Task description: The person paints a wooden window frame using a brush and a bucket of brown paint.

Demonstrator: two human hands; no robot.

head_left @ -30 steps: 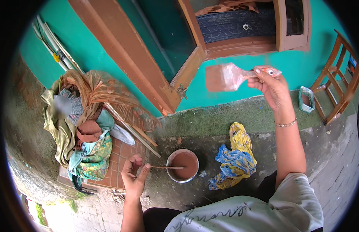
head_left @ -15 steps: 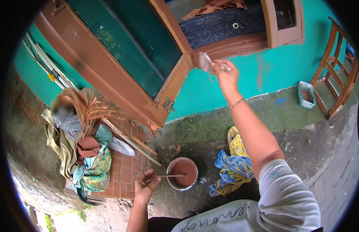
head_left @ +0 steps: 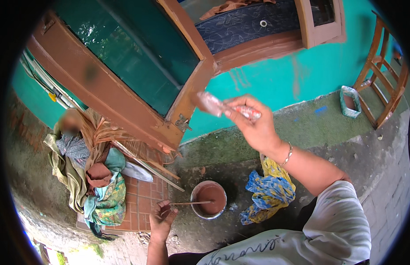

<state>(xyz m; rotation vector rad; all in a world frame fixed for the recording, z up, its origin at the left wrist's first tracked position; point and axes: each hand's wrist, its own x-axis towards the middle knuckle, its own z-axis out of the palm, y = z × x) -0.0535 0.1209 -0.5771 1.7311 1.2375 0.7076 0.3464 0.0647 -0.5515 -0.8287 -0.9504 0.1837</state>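
Note:
In my right hand (head_left: 258, 128) is a paintbrush (head_left: 209, 104), held in closed fingers, with brown on its bristles. The brush is slightly blurred and appears in front of the lower corner of an open, glazed window sash (head_left: 204, 73) with a brown frame; I cannot tell whether it touches the wood. My left hand (head_left: 161, 221) pinches one end of a thin stick (head_left: 185, 203). The stick's other end reaches over the rim into a round pail (head_left: 195, 211) of brown paint (head_left: 209, 194), which stands on the ground between my arms.
A turquoise wall (head_left: 258, 79) carries brown drips below the window sill (head_left: 258, 55). Blue-and-yellow cloth (head_left: 267, 194) lies right of the pail, a heap of cloths (head_left: 108, 198) to the left. At far right are a small paint tub (head_left: 349, 104) and a wooden frame (head_left: 381, 79).
My right hand has drawn the brush back from the sash and sill corner, down and to the left. My left hand has shifted slightly, still holding the stick. The view has tilted a little.

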